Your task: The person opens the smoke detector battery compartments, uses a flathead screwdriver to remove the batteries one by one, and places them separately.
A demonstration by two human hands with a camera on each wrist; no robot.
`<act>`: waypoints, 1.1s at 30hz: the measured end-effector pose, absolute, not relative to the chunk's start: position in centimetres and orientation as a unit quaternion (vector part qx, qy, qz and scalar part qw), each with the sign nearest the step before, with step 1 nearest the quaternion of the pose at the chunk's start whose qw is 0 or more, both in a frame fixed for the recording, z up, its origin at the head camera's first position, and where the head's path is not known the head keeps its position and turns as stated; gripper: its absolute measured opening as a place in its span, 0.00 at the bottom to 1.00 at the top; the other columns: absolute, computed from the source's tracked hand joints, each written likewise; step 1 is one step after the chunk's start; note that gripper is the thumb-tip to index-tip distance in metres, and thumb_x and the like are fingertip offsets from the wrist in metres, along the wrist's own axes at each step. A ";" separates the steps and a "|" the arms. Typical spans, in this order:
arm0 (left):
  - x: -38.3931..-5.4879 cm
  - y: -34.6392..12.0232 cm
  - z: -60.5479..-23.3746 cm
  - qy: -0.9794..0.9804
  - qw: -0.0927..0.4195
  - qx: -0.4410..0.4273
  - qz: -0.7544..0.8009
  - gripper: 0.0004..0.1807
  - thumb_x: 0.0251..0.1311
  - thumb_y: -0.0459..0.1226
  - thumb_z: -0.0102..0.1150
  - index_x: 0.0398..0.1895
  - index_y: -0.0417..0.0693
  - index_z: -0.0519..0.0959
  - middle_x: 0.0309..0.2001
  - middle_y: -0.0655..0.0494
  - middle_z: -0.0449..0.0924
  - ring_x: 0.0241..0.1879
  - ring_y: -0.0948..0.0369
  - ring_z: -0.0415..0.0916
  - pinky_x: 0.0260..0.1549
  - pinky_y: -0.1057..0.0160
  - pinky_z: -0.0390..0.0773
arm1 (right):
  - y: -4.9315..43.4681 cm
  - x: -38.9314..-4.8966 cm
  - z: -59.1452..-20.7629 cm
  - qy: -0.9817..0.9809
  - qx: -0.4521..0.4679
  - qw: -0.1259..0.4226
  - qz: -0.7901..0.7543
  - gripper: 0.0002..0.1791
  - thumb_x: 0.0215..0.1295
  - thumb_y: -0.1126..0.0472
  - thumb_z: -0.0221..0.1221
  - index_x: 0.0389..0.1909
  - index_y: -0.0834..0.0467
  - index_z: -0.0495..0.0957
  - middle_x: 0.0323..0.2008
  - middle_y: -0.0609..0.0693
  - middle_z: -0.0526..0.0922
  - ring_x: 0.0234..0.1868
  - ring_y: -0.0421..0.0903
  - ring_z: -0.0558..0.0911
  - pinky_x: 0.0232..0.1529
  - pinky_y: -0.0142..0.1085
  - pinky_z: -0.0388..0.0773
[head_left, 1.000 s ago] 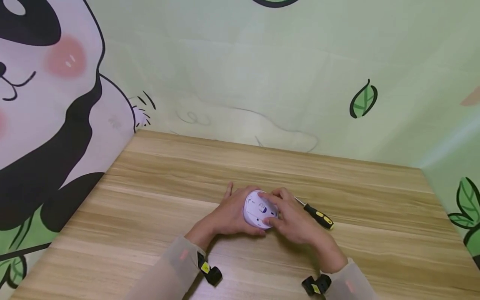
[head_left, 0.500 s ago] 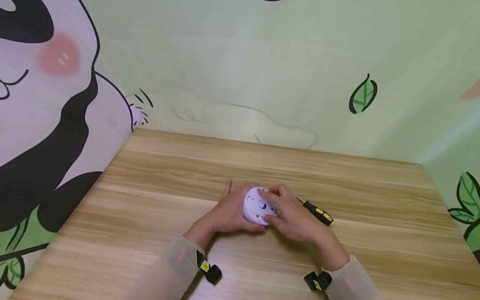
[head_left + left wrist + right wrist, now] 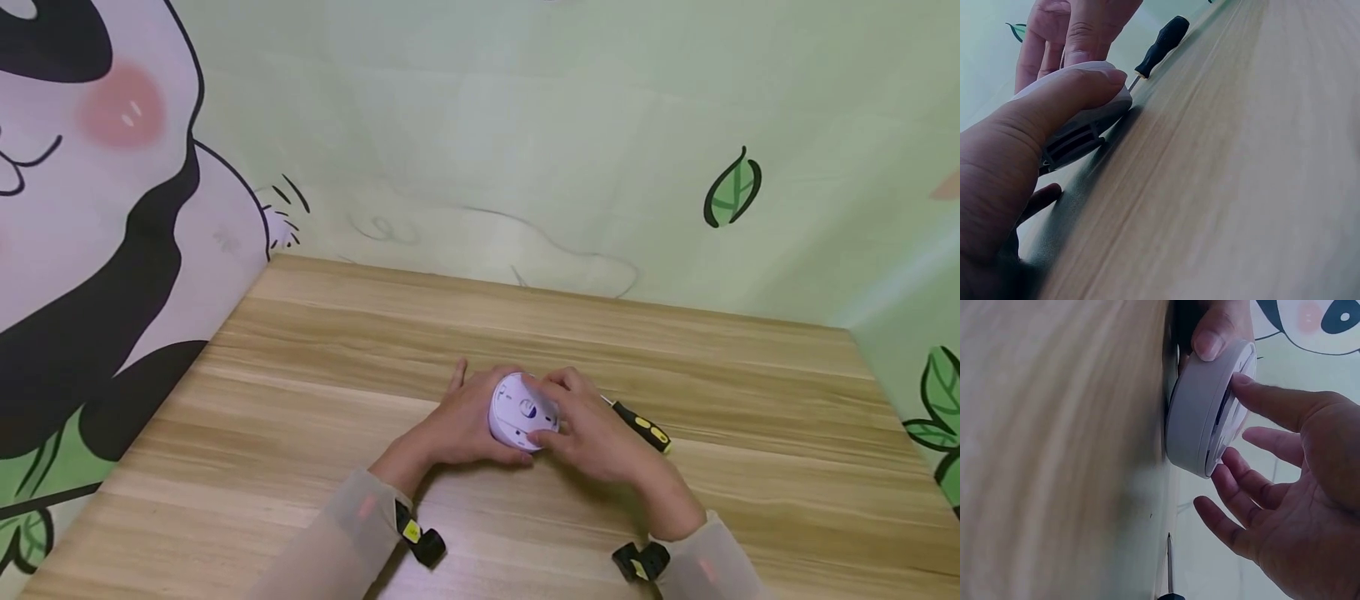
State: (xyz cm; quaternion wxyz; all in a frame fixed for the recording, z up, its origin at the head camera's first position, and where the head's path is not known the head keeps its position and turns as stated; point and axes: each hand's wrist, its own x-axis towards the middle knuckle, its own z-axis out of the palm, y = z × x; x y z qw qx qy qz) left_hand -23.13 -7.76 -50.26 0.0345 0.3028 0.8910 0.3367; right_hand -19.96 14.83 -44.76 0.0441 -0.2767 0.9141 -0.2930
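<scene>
A white round smoke detector is held near the middle of the table, its flat back plate with small slots facing up. Dark vent slots show along its side in the left wrist view. My left hand grips it round the left side, thumb along the near edge. On the back plate, my right hand has its thumb at the near part and fingertips at the far rim, with the fingers bent. Just beyond the right hand lies a screwdriver with a black and yellow handle.
The wood-grain table meets a green wall hanging at its back edge. A printed panda covers the left wall. Black wrist cameras sit at both sleeve cuffs.
Both hands keep their hold on the smoke detector with hardly any shift. The head view has tilted slightly, so the scene moves a little. The screwdriver stays in place.
</scene>
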 end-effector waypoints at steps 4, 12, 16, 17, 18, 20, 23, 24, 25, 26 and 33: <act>-23.2 -7.7 -50.2 0.891 0.035 0.305 0.335 0.58 0.40 0.63 0.80 0.75 0.59 0.62 0.65 0.64 0.74 0.68 0.60 0.70 0.78 0.33 0.29 | 14.9 -20.1 -44.8 0.913 -0.268 0.044 -0.304 0.42 0.64 0.57 0.72 0.77 0.56 0.66 0.59 0.54 0.74 0.54 0.47 0.73 0.53 0.41 0.73; -23.2 -7.7 -50.2 0.888 0.036 0.310 0.338 0.59 0.39 0.64 0.80 0.76 0.60 0.61 0.67 0.65 0.74 0.69 0.60 0.70 0.78 0.33 0.28 | 15.0 -20.1 -44.8 0.915 -0.253 0.042 -0.311 0.44 0.61 0.54 0.73 0.77 0.54 0.66 0.60 0.53 0.73 0.53 0.47 0.73 0.51 0.38 0.73; -23.3 -7.6 -50.2 0.888 0.034 0.312 0.335 0.59 0.39 0.64 0.80 0.75 0.60 0.62 0.66 0.65 0.74 0.69 0.60 0.70 0.78 0.32 0.29 | 15.0 -20.1 -44.8 0.917 -0.254 0.036 -0.306 0.43 0.61 0.54 0.73 0.77 0.55 0.67 0.60 0.54 0.73 0.54 0.47 0.74 0.52 0.40 0.73; -23.3 -7.6 -50.2 0.888 0.034 0.312 0.335 0.59 0.39 0.64 0.80 0.75 0.60 0.62 0.66 0.65 0.74 0.68 0.60 0.70 0.78 0.33 0.29 | 15.0 -20.1 -44.7 0.917 -0.254 0.036 -0.305 0.43 0.61 0.54 0.73 0.76 0.55 0.67 0.60 0.54 0.74 0.54 0.47 0.74 0.53 0.41 0.73; -23.3 -7.6 -50.1 0.889 0.035 0.312 0.334 0.58 0.40 0.64 0.80 0.75 0.60 0.62 0.66 0.65 0.74 0.68 0.60 0.70 0.78 0.32 0.29 | 15.0 -20.1 -44.7 0.918 -0.255 0.035 -0.303 0.43 0.62 0.54 0.73 0.76 0.55 0.68 0.61 0.54 0.74 0.54 0.48 0.74 0.53 0.41 0.73; -23.3 -7.6 -50.1 0.889 0.035 0.311 0.334 0.58 0.39 0.64 0.80 0.75 0.60 0.62 0.66 0.65 0.74 0.69 0.60 0.70 0.78 0.32 0.29 | 15.1 -20.2 -44.7 0.918 -0.258 0.031 -0.298 0.42 0.62 0.54 0.73 0.75 0.56 0.68 0.61 0.54 0.74 0.54 0.48 0.74 0.53 0.42 0.74; -23.3 -7.6 -50.1 0.890 0.037 0.309 0.333 0.59 0.40 0.64 0.80 0.75 0.61 0.61 0.67 0.65 0.73 0.69 0.61 0.69 0.78 0.32 0.29 | 15.1 -20.2 -44.6 0.920 -0.263 0.026 -0.290 0.41 0.62 0.54 0.73 0.75 0.57 0.69 0.61 0.54 0.76 0.54 0.48 0.75 0.52 0.42 0.74; -23.3 -7.6 -50.1 0.890 0.036 0.309 0.333 0.59 0.40 0.64 0.80 0.75 0.61 0.61 0.68 0.65 0.73 0.70 0.61 0.69 0.78 0.32 0.29 | 15.1 -20.2 -44.6 0.920 -0.264 0.024 -0.287 0.41 0.61 0.54 0.73 0.74 0.57 0.70 0.60 0.54 0.76 0.54 0.48 0.75 0.52 0.42 0.74; -23.3 -7.6 -50.1 0.891 0.036 0.308 0.333 0.59 0.39 0.65 0.80 0.75 0.61 0.61 0.67 0.65 0.73 0.70 0.61 0.69 0.78 0.32 0.30 | 15.1 -20.2 -44.6 0.921 -0.265 0.023 -0.285 0.41 0.61 0.54 0.73 0.74 0.57 0.70 0.60 0.53 0.77 0.54 0.47 0.75 0.52 0.42 0.74; -23.3 -7.6 -50.1 0.890 0.035 0.308 0.333 0.59 0.40 0.65 0.80 0.75 0.61 0.61 0.67 0.65 0.73 0.69 0.61 0.69 0.78 0.32 0.30 | 15.1 -20.3 -44.5 0.921 -0.266 0.022 -0.284 0.41 0.61 0.54 0.73 0.74 0.57 0.70 0.60 0.53 0.77 0.53 0.47 0.76 0.51 0.41 0.74; -23.3 -7.7 -50.3 0.891 0.033 0.307 0.334 0.59 0.38 0.65 0.80 0.76 0.62 0.62 0.67 0.67 0.74 0.68 0.63 0.70 0.78 0.33 0.29 | 15.4 -20.4 -44.5 0.922 -0.266 0.022 -0.279 0.41 0.60 0.53 0.74 0.74 0.56 0.71 0.59 0.52 0.78 0.53 0.47 0.77 0.50 0.41 0.75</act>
